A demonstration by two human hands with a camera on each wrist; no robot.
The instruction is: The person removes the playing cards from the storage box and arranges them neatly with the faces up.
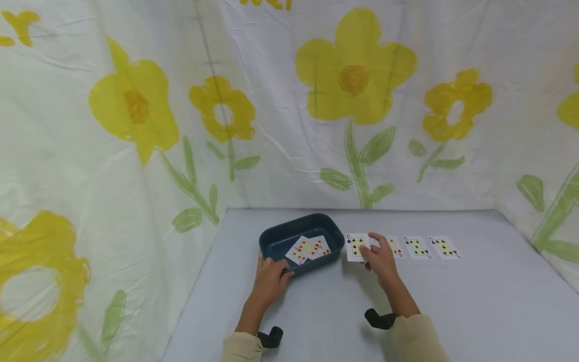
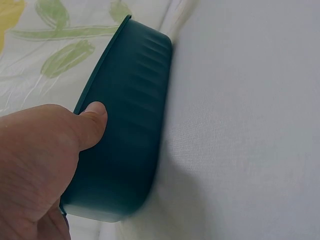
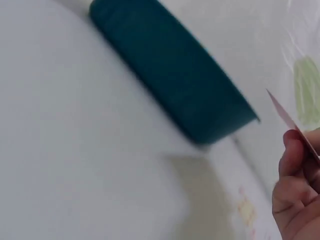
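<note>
A dark teal rectangular tray stands on the table, with two overlapping red-suited playing cards lying inside. My left hand grips its near left rim; in the left wrist view the thumb presses the outer wall. Just right of the tray, my right hand pinches a six of spades between thumb and fingers, held up off the table. The right wrist view shows this card nearly edge-on, apart from the tray.
Right of the right hand, a row of face-up cards lies on the white table: a partly hidden red card and two black-suited cards. A white curtain painted with yellow flowers hangs behind the table.
</note>
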